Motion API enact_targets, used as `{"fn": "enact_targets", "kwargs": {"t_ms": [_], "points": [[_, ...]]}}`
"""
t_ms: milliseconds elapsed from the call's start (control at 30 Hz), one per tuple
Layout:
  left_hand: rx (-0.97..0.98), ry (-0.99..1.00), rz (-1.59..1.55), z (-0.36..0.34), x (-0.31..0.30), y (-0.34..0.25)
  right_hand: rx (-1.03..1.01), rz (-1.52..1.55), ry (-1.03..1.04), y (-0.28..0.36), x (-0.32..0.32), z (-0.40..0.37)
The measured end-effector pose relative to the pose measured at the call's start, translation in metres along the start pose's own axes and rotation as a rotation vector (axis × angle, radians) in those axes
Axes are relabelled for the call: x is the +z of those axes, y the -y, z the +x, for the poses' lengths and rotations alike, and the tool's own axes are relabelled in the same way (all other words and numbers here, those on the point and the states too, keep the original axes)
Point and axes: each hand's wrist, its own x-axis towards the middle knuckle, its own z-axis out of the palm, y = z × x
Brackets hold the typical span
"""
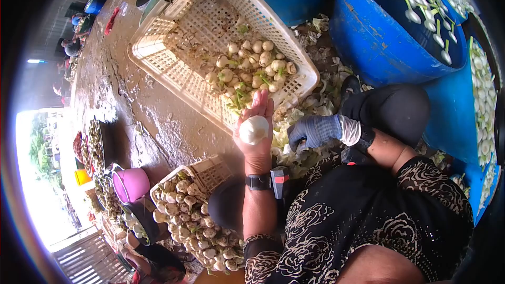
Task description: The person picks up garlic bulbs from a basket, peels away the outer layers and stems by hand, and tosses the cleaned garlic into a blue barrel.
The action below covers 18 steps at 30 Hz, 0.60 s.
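My left hand [256, 142] is bare, palm up with the fingers stretched out. A smooth white peeled onion [254, 130] rests on its palm, in front of the near end of the cream plastic crate [184, 90]. Inside that crate lie several unpeeled onions [267, 58], some with green tops. My right hand [315, 132], in a grey-blue glove, is to the right of the left one, above loose peelings [294, 165]. Its fingers are curled, and what they hold is too hidden to name.
Blue tubs [363, 37] at the upper right hold peeled onions in water. A smaller crate [210, 173] heaped with onions stands at the lower left, near a pink bucket [131, 184]. Another person [152, 263] is at the bottom left. My knee [400, 110] is at the right.
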Motion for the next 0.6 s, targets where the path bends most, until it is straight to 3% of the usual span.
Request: {"fn": "enact_targets", "kwargs": {"t_ms": [33,100,167,233,267,300,367,400,433,467,500,533,567,600], "points": [[0.001,-0.001,0.0,-0.001,-0.001,-0.001,0.0,0.001,0.001,0.004,0.0,0.0],[0.048,-0.05,0.008,-0.002,-0.001,-0.003,0.445,-0.357,0.243,0.013,-0.001,0.005],[0.085,-0.101,0.047,-0.004,-0.007,-0.007,0.554,-0.415,0.236,-0.01,0.008,0.012],[0.123,-0.149,0.084,-0.004,-0.002,-0.004,-0.011,0.028,-0.5,-0.016,0.009,0.009],[0.122,-0.28,0.487,-0.005,0.0,0.002,0.075,0.706,-0.398,-0.02,0.009,0.009],[0.119,-0.407,0.891,-0.005,0.003,0.009,0.077,0.703,-0.401,-0.021,0.013,0.012],[0.168,-0.272,1.169,-0.005,0.008,0.025,-0.069,0.855,-0.547,-0.033,0.029,0.018],[0.169,-0.319,1.12,-0.005,0.007,0.026,-0.126,1.48,-0.517,-0.047,0.033,0.022],[0.166,-0.368,1.071,-0.005,0.006,0.027,-0.076,0.84,-0.624,-0.035,0.013,0.023],[0.231,-0.346,0.99,-0.003,0.003,0.022,-0.146,1.63,-0.525,-0.024,-0.011,0.007],[0.257,-0.465,0.941,-0.003,0.012,0.018,-0.336,1.682,-0.528,-0.016,-0.041,-0.001],[0.262,-0.488,0.89,-0.004,0.009,0.011,-0.718,1.624,-0.48,0.003,-0.075,-0.007],[0.268,-0.51,0.838,-0.005,0.005,0.006,-0.973,1.568,-0.48,-0.002,-0.101,-0.016],[0.303,-0.523,0.763,-0.007,0.002,0.006,-1.051,1.423,-0.488,-0.002,-0.122,-0.028]]}}
